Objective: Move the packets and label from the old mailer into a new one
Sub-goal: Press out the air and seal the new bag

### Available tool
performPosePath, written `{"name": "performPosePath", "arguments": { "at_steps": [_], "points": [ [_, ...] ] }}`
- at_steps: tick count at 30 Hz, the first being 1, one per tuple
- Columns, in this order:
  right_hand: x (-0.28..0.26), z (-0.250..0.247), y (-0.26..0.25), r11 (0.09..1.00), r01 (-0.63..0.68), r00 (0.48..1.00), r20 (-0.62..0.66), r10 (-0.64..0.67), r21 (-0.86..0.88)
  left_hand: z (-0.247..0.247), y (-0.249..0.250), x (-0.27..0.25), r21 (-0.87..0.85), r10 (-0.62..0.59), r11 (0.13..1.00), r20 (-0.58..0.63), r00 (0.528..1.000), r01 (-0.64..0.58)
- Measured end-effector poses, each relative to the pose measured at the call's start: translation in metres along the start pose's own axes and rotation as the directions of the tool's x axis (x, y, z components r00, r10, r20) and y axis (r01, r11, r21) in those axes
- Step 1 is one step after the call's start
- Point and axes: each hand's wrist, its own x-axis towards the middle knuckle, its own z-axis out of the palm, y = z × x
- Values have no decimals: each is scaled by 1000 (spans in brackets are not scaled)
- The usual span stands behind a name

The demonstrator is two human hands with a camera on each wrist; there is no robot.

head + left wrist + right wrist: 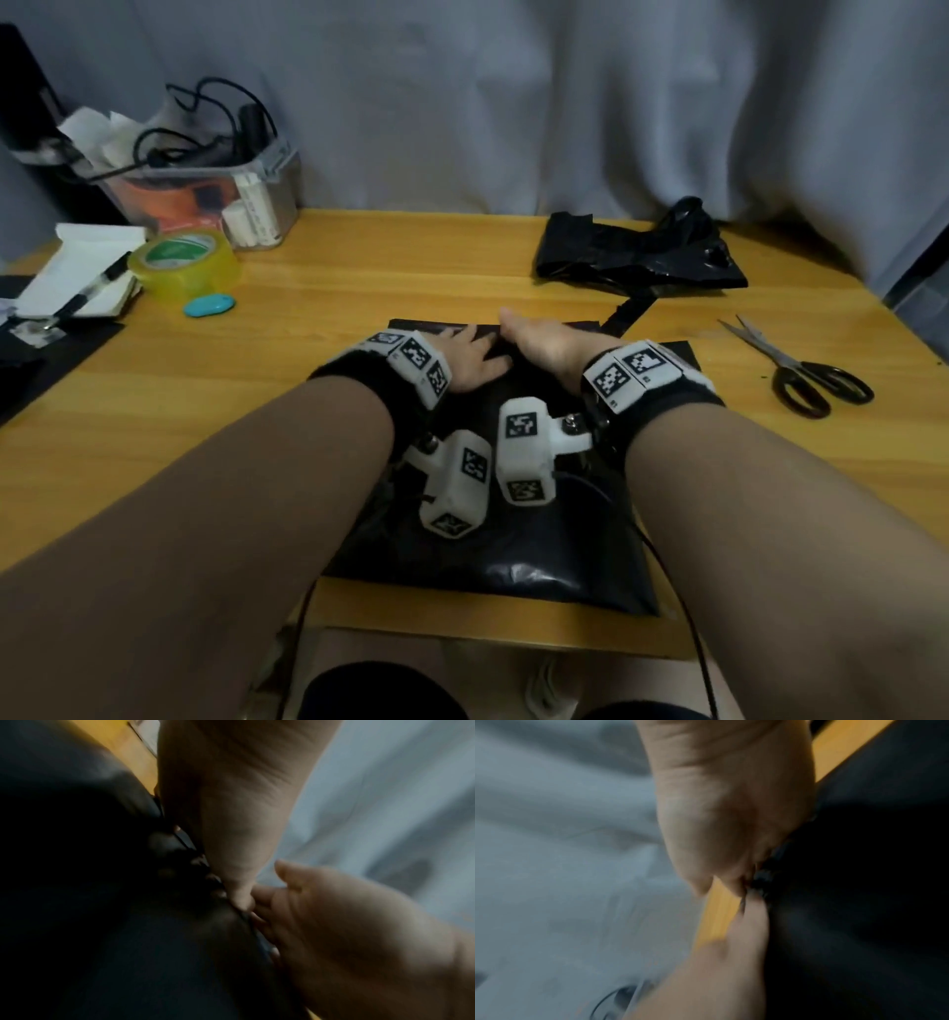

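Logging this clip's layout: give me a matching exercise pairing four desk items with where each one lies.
Things:
1. black-handled metal scissors
2. roll of clear yellowish tape with a green core
3. crumpled black plastic mailer
4. flat black plastic mailer

Places:
A. far right of the wooden table, near the curtain
B. centre front, under both hands
C. right edge, blades pointing left
D. far left, beside the clear storage box

Pairs: 1-C, 2-D, 3-A, 4-B
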Motion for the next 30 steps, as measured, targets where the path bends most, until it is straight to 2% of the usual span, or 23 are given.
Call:
{"name": "performPosePath", "arguments": {
  "at_steps": [3, 5, 7, 10, 12, 14, 15, 17, 19, 22, 24, 27, 30],
  "points": [
    [7, -1, 15, 957, -54, 987, 128, 94, -284, 8, -24, -2, -4, -127, 992, 58, 990, 127],
    [8, -8, 26, 893, -45, 984, 134, 116, -448, 13, -42, -7, -6, -176, 984, 70, 982, 177],
    [10, -19, 40, 834, -83, 984, 87, 155, -545, 13, -55, -15, -22, -187, 982, 85, 979, 190],
    [7, -39, 55, 778, -150, 976, 34, 215, -610, 5, -56, -29, -30, -222, 974, 68, 973, 224],
    [5, -47, 55, 773, -157, 976, 23, 216, -614, -5, -44, -40, -58, -226, 973, -15, 974, 225],
    [5, -49, 51, 807, -127, 989, -14, 145, -576, -10, -23, -47, -46, -107, 994, -95, 990, 102],
    [5, -47, 48, 821, -88, 996, -46, 75, -565, -11, -10, -50, -14, -23, 1000, -89, 996, 22],
    [3, -42, 42, 831, 3, 995, -80, -57, -556, -5, 16, -53, 86, 65, 994, 32, 997, -68],
    [2, -36, 37, 834, 81, 993, -27, -114, -545, 4, 35, -51, 192, 46, 979, 152, 987, -75],
    [1, -30, 39, 802, 80, 995, 91, -32, -592, 4, 39, -47, 264, 95, 954, 178, 979, -140],
    [-2, -30, 44, 749, 27, 995, 92, 46, -662, -1, 32, -46, 303, 137, 934, 189, 972, -191],
    [-13, -30, 49, 679, -20, 995, 51, 84, -734, -9, 15, -44, 445, 134, 878, 124, 983, -176],
    [-30, -27, 47, 604, -32, 998, 5, 59, -797, -19, -9, -44, 594, 42, 804, -41, 998, -9]
  ]
}}
